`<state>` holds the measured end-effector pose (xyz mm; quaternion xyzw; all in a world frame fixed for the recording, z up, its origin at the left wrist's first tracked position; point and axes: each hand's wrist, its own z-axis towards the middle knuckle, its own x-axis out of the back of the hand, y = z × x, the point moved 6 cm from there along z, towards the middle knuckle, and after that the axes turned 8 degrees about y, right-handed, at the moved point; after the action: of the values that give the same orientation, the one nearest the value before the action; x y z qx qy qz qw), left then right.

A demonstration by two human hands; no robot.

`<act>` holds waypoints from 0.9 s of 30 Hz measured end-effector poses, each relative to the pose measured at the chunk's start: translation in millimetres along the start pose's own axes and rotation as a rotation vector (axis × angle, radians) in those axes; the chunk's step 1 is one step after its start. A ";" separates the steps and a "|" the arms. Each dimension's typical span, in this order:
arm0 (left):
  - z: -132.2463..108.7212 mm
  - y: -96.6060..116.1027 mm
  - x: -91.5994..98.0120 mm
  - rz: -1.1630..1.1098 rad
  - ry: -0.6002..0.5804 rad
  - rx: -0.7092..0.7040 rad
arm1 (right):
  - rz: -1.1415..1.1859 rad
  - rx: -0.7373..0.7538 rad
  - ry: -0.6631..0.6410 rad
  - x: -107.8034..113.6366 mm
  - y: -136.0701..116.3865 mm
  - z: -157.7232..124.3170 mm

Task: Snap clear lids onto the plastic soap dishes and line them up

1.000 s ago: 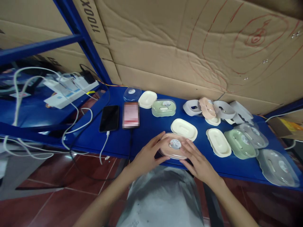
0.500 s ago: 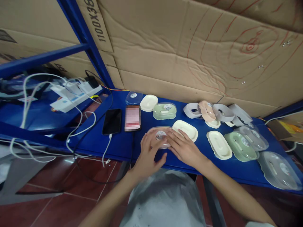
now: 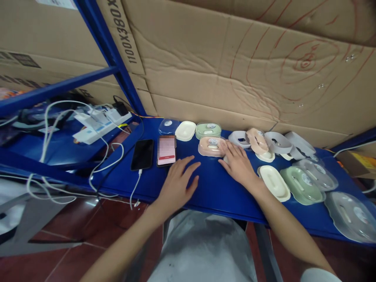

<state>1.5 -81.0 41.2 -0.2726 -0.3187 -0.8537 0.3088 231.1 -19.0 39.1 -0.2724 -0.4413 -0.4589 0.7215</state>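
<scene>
Peach plastic shows through the clear lid of a soap dish (image 3: 208,147), which lies flat on the blue desk (image 3: 211,192), its lengthwise side facing the person. The right grip (image 3: 239,164) meets it at its right end: the fingertips rest on the lid's right edge, beside the round label, so most of the dish lies outside that grip, to its left. The fingers are stretched forward and the thumb stands apart from them, toward the near side. A pale edge (image 3: 225,159) shows between thumb and fingers; the palm covers the rest, so I cannot tell whether this grip is clamped on that piece.

The left grip (image 3: 178,184) is clear of the dish, to its near left, with fingers and thumb spread apart and nothing between them. A phone with a lit screen (image 3: 167,150) lies just beyond its knuckles.

Right behind the peach dish is a green lidded dish (image 3: 202,132), with a cream tray (image 3: 185,131) to its left. A grey frame (image 3: 235,137) lies beyond the right fingers.
</scene>
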 end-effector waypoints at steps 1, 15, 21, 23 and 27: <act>13.3 -9.6 1.3 0.046 -0.025 -0.003 | -0.010 -0.022 0.005 5.2 4.0 -8.4; 143.9 -134.3 -69.3 0.498 -0.473 0.246 | 0.286 -0.079 -0.005 33.8 -22.2 -145.5; 136.1 -121.6 -34.9 0.448 -0.354 0.228 | 0.293 -0.172 0.085 41.7 3.2 -156.3; 121.6 -104.0 -15.1 0.361 -0.258 0.172 | 0.268 -0.188 0.132 47.2 14.9 -153.0; 60.3 -42.2 6.5 0.092 -0.203 -0.032 | 0.160 -0.159 0.183 55.0 40.3 -121.2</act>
<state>-16.2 -14.8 68.8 -0.3770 -0.3217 -0.8116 0.3094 324.7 -121.6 32.3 -0.3200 -0.3128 -0.4564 0.7690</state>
